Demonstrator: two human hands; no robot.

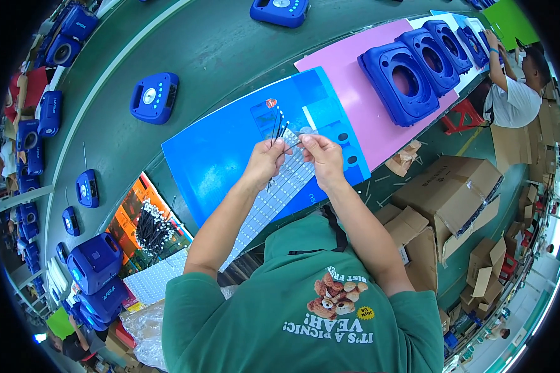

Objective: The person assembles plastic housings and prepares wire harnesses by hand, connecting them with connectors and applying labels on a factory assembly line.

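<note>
My left hand [266,163] is closed in a pinch on several thin black wires [279,124] with small white ends, which fan upward past the fingers. Close beside it, my right hand [323,160] pinches near the tip of one dark wire, at the top corner of a pale dotted sheet of strips [264,208] that looks like LED boards. This sheet runs from under my hands down toward my body. Both hands are over a blue printed board [211,168]. A heap of black wires with white ends [154,229] lies at left on an orange printed sheet [126,225].
Blue speaker housings [406,84] stand on a pink sheet [348,59] at right. Blue control panels [154,98] are spread over the green surface beyond. Cardboard boxes [448,193] sit to my right. A person in a white shirt [513,102] works at far right.
</note>
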